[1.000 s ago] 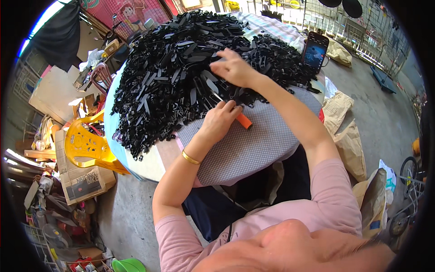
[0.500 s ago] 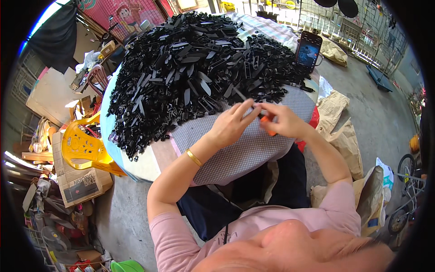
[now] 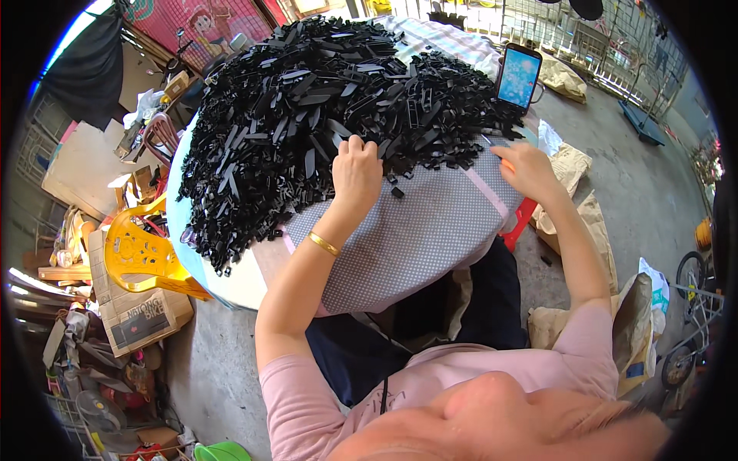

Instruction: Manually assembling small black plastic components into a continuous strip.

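A big heap of small black plastic parts (image 3: 307,100) covers the far half of a round table. My left hand (image 3: 356,167) is at the heap's near edge, fingers curled down into the parts; what they grip, if anything, is hidden. Off to the right, my right hand (image 3: 526,167) is closed around a small tool whose thin metal tip (image 3: 486,140) sticks out to the left, beside the heap's right end. Its handle is hidden in the palm. One loose black part (image 3: 397,192) lies apart on the grey dotted cloth (image 3: 415,238), right of my left hand.
A phone (image 3: 519,75) leans upright at the table's right edge, near a mug handle. Left of the table stands a yellow plastic chair (image 3: 138,250) by a cardboard box (image 3: 142,319). Brown paper sacks (image 3: 596,230) lie on the floor at right, near a small black piece (image 3: 546,260).
My hands have parted: the left went up-left to the heap, the right moved right with the tool, whose orange handle showed before. A black piece now shows on the floor; the phone screen brightened.
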Demonstrator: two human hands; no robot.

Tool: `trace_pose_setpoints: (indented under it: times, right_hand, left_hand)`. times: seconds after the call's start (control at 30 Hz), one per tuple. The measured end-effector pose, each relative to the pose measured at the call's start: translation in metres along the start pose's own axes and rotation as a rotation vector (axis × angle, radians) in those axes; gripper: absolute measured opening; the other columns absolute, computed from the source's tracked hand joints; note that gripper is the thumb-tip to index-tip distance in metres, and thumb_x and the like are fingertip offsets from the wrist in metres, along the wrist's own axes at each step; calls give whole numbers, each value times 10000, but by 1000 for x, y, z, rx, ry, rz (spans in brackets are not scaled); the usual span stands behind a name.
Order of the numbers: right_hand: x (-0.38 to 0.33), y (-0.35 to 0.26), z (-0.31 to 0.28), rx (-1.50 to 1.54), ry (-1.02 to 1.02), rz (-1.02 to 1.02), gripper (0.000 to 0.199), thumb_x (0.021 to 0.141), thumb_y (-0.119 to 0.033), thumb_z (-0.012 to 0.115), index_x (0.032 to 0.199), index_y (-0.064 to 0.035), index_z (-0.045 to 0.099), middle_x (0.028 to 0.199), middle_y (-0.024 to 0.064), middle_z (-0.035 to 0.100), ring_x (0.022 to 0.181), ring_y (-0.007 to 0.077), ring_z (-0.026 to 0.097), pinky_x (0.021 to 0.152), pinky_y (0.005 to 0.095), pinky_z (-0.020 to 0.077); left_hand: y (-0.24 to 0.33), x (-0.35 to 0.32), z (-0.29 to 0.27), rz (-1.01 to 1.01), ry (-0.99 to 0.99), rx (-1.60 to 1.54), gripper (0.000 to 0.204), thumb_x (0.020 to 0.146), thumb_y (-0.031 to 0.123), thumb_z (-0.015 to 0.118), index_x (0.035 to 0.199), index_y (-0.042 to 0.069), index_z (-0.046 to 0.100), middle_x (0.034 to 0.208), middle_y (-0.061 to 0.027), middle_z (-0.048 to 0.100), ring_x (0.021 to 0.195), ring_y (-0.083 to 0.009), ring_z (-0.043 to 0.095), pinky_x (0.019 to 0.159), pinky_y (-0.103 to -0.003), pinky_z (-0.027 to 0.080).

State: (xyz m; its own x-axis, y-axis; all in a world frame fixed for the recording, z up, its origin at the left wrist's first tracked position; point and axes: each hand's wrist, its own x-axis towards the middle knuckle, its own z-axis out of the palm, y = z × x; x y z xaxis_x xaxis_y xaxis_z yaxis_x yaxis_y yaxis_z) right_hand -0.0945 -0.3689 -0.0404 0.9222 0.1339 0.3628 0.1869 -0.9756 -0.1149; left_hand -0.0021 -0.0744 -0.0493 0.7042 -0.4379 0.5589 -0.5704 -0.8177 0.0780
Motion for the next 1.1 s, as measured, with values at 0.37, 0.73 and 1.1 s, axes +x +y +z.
trace_pose_setpoints:
  times: [0.37,0.73,1.1]
  right_hand:
    - [37,-10,46,-19,146,-83,200,755,-121,623,937,-38,632,891,66,577,860,248,555,733,355,464]
    - [68,25,54,215,253,-389,169,739,-113,635,875,-13,625,814,107,599,769,274,594,687,351,484]
    - [62,7,47,386,453,-277,134,738,-53,663,860,-12,624,766,101,599,645,241,586,581,301,474]
  left_hand:
    - [-7,-25,-19,-46,87,-408,98,712,14,604,790,6,545,777,-115,569,765,-290,544,710,-377,459]
    - [-15,-24,-12,-449,-117,-960,359,791,52,608,1139,7,532,837,-92,636,717,-146,613,672,-264,491]
    - [-4,-23,-31,-520,-225,-1291,430,798,6,549,1205,-64,433,879,-83,568,708,-142,597,646,-257,505]
